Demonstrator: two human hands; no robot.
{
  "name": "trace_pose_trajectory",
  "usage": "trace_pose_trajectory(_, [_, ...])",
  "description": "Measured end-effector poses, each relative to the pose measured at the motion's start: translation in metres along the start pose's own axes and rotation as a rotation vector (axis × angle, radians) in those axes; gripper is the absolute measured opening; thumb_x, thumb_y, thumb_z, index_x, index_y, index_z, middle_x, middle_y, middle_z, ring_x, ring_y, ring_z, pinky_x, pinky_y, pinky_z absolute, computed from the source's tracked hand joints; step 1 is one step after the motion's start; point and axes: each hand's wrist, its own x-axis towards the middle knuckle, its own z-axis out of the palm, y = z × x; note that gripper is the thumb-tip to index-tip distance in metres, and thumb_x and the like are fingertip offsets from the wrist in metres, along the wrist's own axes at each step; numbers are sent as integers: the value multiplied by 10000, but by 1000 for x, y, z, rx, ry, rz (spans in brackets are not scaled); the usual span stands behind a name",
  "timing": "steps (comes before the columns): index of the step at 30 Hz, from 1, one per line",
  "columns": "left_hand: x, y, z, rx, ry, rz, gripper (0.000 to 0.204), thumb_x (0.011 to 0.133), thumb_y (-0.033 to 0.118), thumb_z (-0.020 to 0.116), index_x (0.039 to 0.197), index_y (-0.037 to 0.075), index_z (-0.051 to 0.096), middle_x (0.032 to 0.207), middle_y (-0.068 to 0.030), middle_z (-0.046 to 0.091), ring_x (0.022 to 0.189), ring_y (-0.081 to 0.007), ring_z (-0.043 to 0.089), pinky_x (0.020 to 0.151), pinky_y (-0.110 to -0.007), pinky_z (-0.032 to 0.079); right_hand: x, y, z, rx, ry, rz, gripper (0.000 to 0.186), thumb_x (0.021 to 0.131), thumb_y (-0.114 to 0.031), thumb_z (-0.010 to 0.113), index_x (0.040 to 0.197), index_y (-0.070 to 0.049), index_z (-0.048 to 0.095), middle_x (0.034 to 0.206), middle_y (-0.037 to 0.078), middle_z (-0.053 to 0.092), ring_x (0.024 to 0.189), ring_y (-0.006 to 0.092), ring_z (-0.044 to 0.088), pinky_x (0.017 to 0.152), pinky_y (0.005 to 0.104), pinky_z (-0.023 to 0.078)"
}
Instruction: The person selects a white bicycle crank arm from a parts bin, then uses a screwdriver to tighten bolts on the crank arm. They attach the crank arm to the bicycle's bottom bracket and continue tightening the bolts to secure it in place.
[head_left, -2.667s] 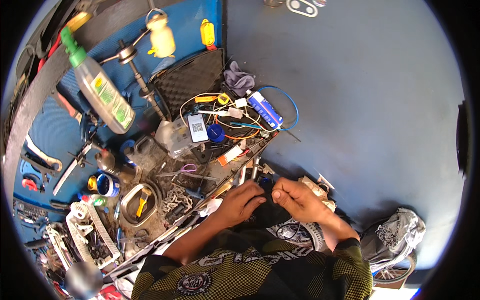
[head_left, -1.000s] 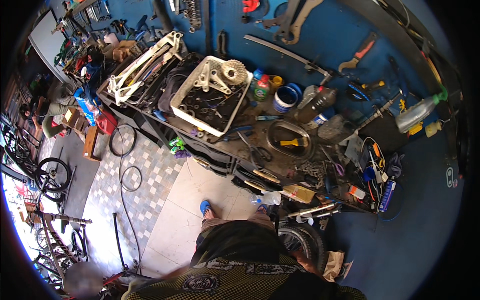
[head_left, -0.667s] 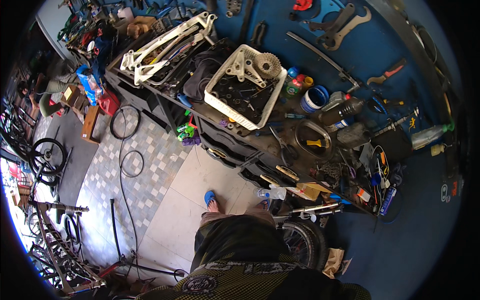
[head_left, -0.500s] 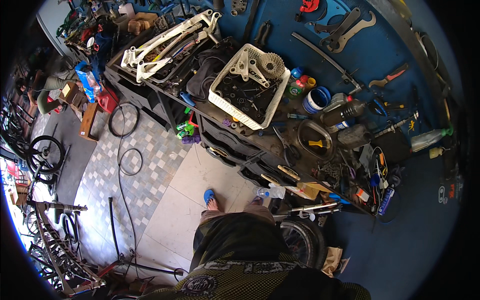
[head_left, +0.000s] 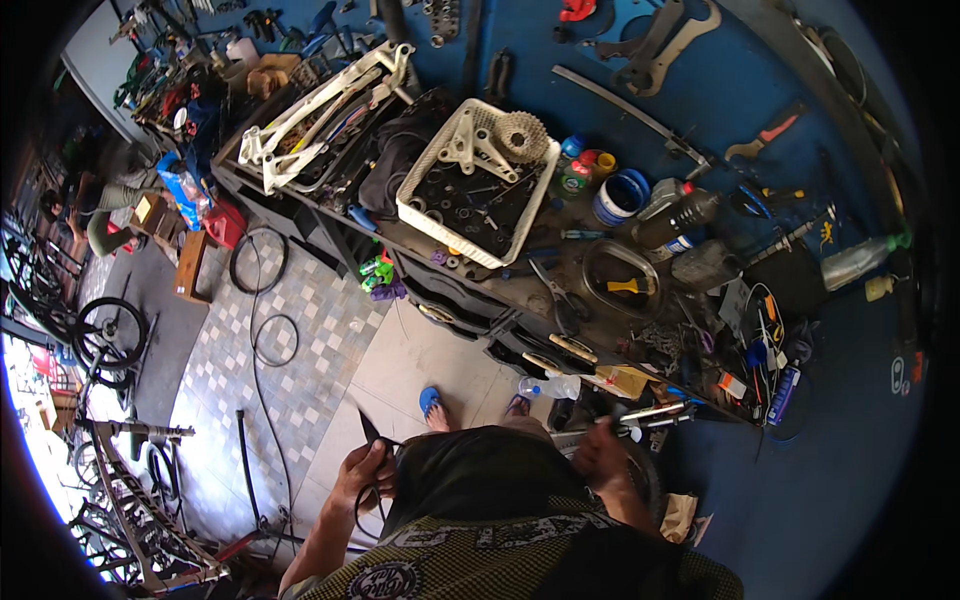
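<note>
Low on the left, my left hand (head_left: 362,472) is closed around a pair of black scissors (head_left: 369,428). Their pointed blades stick up past my fingers, and the handle loops hang below my grip, close to my shirt. On the other side of my body, my right hand (head_left: 602,458) is raised with its fingers curled in. It is somewhat blurred, and whatever it may hold I cannot make out. Behind it lie bicycle parts (head_left: 655,412) under the bench's edge.
Along the workbench (head_left: 520,290) stand a white basket (head_left: 470,250) of bike parts, a white frame piece (head_left: 320,110), a second pair of scissors (head_left: 565,305), a blue tub (head_left: 622,196) and bottles. A black hose (head_left: 262,400) crosses the tiled floor. Bicycles (head_left: 110,340) stand at left.
Both my hands have come into view from below, the left one with scissors in it. The view has shifted slightly, so the bench and floor things sit a little differently.
</note>
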Motion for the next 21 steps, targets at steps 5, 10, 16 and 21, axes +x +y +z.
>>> trace_pose_trajectory(5, [45, 6, 50, 302, -78, -28, 383, 1092, 440, 578, 897, 112, 548, 680, 37, 480, 524, -103, 471, 480, -282, 390, 27, 8, 60, -720, 112, 57, 501, 1058, -594, 554, 1022, -102, 638, 844, -11, 597, 743, 118, 563, 683, 279, 453])
trace_pose_trajectory(10, [66, 2, 62, 558, -125, 37, 306, 1070, 415, 625, 1033, 112, 645, 646, 74, 523, 458, -43, 409, 431, -244, 313, 57, 21, 61, -980, 64, -256, 558, 1048, -555, 585, 1147, -10, 649, 938, 63, 677, 965, 203, 632, 892, 339, 493])
trace_pose_trajectory(16, [76, -8, 47, 505, 31, -178, 375, 1066, 487, 606, 1081, 114, 651, 613, 70, 483, 410, -65, 378, 385, -260, 276, 82, 35, 64, -1029, -132, -141, 575, 1097, -549, 467, 1076, -34, 724, 967, 80, 699, 1001, 193, 623, 946, 336, 479])
trace_pose_trajectory(21, [75, -4, 25, 291, -24, -251, 441, 1084, 539, 528, 948, 128, 615, 627, 50, 500, 409, -82, 416, 374, -256, 314, 93, 51, 83, -1099, -123, -201, 540, 1104, -577, 406, 1159, -81, 613, 1035, 176, 705, 1026, 320, 670, 994, 457, 470])
